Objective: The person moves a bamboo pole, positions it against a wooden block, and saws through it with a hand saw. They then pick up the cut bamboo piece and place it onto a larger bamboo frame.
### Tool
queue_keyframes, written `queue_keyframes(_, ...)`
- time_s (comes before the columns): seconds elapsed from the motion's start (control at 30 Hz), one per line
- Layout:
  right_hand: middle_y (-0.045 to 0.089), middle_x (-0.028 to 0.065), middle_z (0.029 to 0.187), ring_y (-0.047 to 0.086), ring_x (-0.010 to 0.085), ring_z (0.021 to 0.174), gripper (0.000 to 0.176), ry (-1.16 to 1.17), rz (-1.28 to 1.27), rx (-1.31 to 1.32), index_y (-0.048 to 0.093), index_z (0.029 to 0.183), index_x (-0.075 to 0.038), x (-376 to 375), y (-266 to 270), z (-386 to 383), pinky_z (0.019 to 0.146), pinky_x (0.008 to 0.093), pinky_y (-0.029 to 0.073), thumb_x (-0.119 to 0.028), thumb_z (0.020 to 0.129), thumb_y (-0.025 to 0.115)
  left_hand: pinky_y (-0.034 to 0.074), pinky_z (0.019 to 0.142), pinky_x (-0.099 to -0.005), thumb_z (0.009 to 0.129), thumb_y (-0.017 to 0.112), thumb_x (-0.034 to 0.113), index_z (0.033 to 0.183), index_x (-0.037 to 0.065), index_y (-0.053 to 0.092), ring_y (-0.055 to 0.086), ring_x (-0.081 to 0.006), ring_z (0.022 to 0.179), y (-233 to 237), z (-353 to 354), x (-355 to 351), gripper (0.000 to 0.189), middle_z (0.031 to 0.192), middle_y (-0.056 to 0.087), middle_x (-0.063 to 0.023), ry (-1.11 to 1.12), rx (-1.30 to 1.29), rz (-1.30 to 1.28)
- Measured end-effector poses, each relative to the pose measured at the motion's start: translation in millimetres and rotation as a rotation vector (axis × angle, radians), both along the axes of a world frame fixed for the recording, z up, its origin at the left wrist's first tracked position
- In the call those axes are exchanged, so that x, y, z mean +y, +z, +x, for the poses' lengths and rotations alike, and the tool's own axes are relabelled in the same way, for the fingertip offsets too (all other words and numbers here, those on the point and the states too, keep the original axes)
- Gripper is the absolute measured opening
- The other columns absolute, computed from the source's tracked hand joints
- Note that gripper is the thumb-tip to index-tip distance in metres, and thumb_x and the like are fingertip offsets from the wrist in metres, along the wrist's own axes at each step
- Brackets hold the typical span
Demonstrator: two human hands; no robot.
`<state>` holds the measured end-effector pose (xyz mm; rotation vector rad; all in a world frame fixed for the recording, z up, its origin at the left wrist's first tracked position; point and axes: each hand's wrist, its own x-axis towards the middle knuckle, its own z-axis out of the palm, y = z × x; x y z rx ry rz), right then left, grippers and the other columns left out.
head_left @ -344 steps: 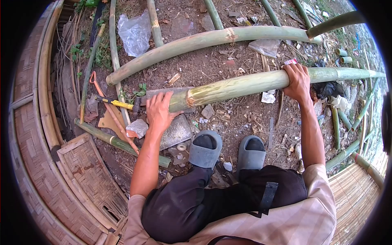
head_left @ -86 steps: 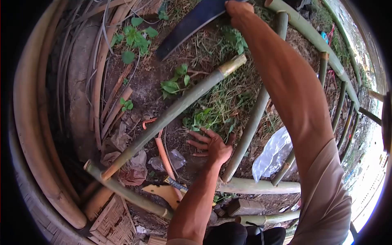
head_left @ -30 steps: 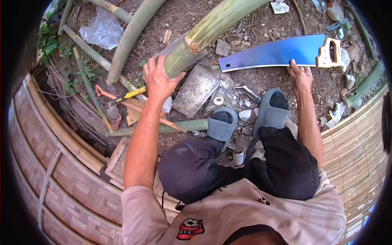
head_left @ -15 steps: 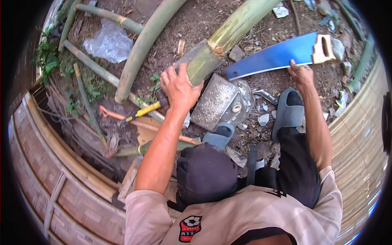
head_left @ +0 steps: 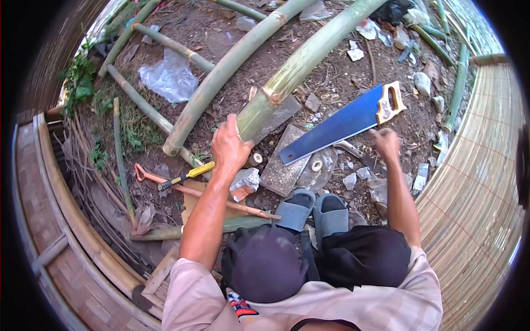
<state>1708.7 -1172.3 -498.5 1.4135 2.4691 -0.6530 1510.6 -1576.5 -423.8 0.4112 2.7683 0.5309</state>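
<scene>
On the dirt, squatting in sandals [head_left: 309, 207]. Clasping the pole [head_left: 292, 71] at its cut near end with the left hand [head_left: 229, 149], fingers curled over the top. Holding the right hand [head_left: 386, 144] up just below the handle of the saw [head_left: 331, 128], clear of it and grasping nothing visible; too blurred to tell whether clenched or loose. Right of the pole, flat on the dirt, blade tip over a slab [head_left: 279, 171] and near a tape roll [head_left: 317, 165]: the saw. Up and away from the left hand, alongside a second pole [head_left: 221, 71]: the pole. Left of that hand, a hammer [head_left: 185, 175]; farther up, a bag [head_left: 168, 77]; far right, a mat [head_left: 475, 182].
</scene>
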Motion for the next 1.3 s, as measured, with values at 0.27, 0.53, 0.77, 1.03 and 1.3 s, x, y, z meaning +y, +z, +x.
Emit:
queue_keyframes(0.27, 0.067, 0.0160, 0.121, 0.063, 0.0344, 0.114, 0.053, 0.861, 0.273, 0.537, 0.064, 0.128, -0.009, -29, 41, -63, 0.098, 0.0450, 0.051, -0.026, 0.082, 0.083, 0.052, 0.092, -0.0503, 0.063, 0.087, 0.013, 0.128, 0.008, 0.053, 0.065, -0.0442, 0.110, -11, 49, -93, 0.074, 0.115, 0.068, -0.0235, 0.124, -0.126, -0.061)
queue_keyframes(0.53, 0.044, 0.0121, 0.155, 0.033, 0.0335, 0.149, 0.115, 1.606, 0.179, 0.314, 0.042, 0.155, -0.021, -121, 14, -186, 0.125, 0.0509, 0.027, -0.050, 0.056, 0.092, 0.051, 0.095, -0.0491, 0.062, 0.088, 0.011, 0.129, 0.009, 0.055, 0.065, -0.0427, 0.113, -9, 47, -130, 0.075, 0.118, 0.068, -0.0206, 0.201, -0.091, -0.088)
queue_keyframes(0.77, 0.046, 0.0175, 0.153, 0.041, 0.0381, 0.143, 0.124, 1.686, 0.047, 0.217, 0.037, 0.156, -0.013, -124, -4, -230, 0.123, 0.0463, 0.035, -0.052, 0.053, 0.094, 0.052, 0.094, -0.0485, 0.060, 0.087, 0.010, 0.127, 0.010, 0.057, 0.066, -0.0420, 0.111, 29, 36, -126, 0.074, 0.116, 0.069, -0.0204, 0.212, -0.098, -0.056)
queue_keyframes(1.03, 0.051, 0.0321, 0.145, 0.055, 0.0392, 0.133, 0.105, 0.904, -0.573, -0.250, 0.054, 0.144, 0.003, -94, 49, -226, 0.108, 0.0449, 0.046, -0.073, 0.074, 0.072, 0.052, 0.093, -0.0485, 0.060, 0.088, 0.010, 0.126, 0.010, 0.058, 0.066, -0.0422, 0.109, 35, 36, -124, 0.072, 0.113, 0.069, -0.0192, 0.223, -0.054, -0.057)
queue_keyframes(1.3, 0.059, 0.0279, 0.127, 0.060, 0.0437, 0.118, 0.094, 0.784, 0.010, 0.415, 0.042, 0.142, 0.009, -134, -2, -173, 0.102, 0.0477, 0.050, -0.049, 0.079, 0.082, 0.051, 0.096, -0.0490, 0.062, 0.089, 0.014, 0.126, 0.012, 0.059, 0.064, -0.0421, 0.112, 23, 18, -98, 0.071, 0.116, 0.068, -0.0187, 0.227, -0.096, -0.084)
